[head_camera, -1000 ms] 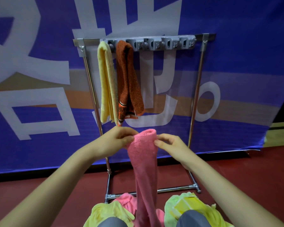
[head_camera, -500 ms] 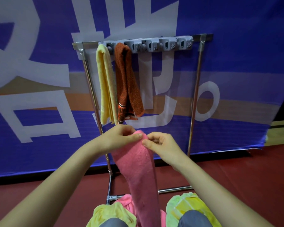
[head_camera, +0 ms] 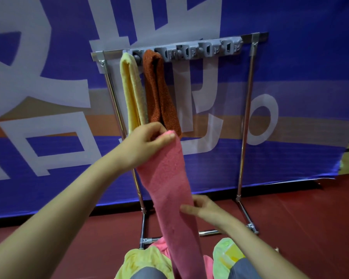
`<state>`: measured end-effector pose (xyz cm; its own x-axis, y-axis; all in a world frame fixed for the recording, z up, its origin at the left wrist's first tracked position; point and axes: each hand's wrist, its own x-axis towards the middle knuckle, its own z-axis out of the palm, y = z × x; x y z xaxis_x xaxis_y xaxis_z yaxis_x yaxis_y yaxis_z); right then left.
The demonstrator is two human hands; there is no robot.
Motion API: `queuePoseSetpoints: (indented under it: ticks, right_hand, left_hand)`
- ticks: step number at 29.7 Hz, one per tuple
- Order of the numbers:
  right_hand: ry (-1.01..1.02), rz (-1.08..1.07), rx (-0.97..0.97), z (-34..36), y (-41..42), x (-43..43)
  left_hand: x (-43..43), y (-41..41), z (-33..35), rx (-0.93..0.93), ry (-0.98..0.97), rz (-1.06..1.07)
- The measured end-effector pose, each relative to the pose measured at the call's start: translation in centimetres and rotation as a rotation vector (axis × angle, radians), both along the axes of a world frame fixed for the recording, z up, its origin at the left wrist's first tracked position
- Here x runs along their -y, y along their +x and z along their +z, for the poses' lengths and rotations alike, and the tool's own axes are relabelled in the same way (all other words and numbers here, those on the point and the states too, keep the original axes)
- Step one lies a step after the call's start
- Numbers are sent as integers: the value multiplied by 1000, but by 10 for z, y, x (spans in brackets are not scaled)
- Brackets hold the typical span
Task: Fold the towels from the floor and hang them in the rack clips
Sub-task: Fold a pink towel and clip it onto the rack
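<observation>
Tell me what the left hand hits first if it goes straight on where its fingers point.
Probably the lower end of the rust-brown towel, hanging just beyond the left hand, which pinches the top of the pink towel. Depth is unclear.

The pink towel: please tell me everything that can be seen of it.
The pink towel is fluffy cloth, folded into a long narrow strip. It hangs slanting from the left hand, which pinches its top end in front of the rack, down among other towels on the floor. The right hand touches its right edge lower down; whether it grips is unclear.
</observation>
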<state>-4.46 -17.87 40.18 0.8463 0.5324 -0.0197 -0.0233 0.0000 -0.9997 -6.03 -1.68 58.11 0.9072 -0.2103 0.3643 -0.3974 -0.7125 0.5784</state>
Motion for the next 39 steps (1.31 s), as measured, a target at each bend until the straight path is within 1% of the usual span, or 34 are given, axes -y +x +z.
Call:
queuePoseSetpoints:
  ticks: [5, 8, 11, 14, 18, 21, 24, 26, 27, 29, 30, 31, 32, 34, 35, 36, 37, 39]
  right_hand:
    - [-72, 63, -89, -44, 10, -8]
    - [-143, 49, -130, -68, 14, -12]
    - [-214, 30, -119, -89, 19, -17]
    - [-196, 4, -106, -95, 20, -23]
    - [-165, 70, -94, -76, 21, -17]
    - [-145, 178, -85, -44, 28, -4]
    - [-155, 249, -25, 1, 35, 7]
    - [-119, 265, -8, 32, 36, 13]
    - [-101, 271, -12, 47, 37, 15]
    - [-94, 292, 5, 77, 34, 18]
    - [-99, 301, 26, 91, 32, 18]
    - [-94, 311, 49, 103, 31, 17]
    - [-87, 318, 59, 114, 29, 17]
    - [-75, 336, 82, 131, 27, 14]
    - [-91, 344, 101, 137, 27, 13]
    - [-106, 354, 114, 143, 25, 13]
    - [-106, 363, 119, 148, 25, 14]
    - [-82, 367, 120, 157, 26, 18]
  left_hand:
    - [-15, 1, 27, 81, 32, 61]
    - [-28, -1, 39, 85, 49, 111]
    - [-40, -2, 44, 149, 83, 173]
    - [-55, -1, 44, 154, 107, 258]
    - [-83, 8, 24, 172, 164, 423]
    - [-100, 13, -14, 99, 250, 509]
    - [-103, 12, -60, -40, 279, 526]
    - [-102, 10, -83, -156, 268, 521]
    - [-101, 9, -92, -229, 303, 523]
    - [-95, 10, -107, -353, 499, 502]
    - [-88, 10, -108, -388, 565, 474]
    - [-78, 11, -106, -416, 537, 414]
    - [-66, 12, -102, -433, 382, 310]
    - [-33, 11, -82, -473, -130, 45]
    - [-16, 10, -69, -481, -353, -62]
    - [-2, 10, -59, -477, -513, -129]
    - [10, 11, -51, -462, -602, -152]
    - [27, 13, -40, -425, -670, -128]
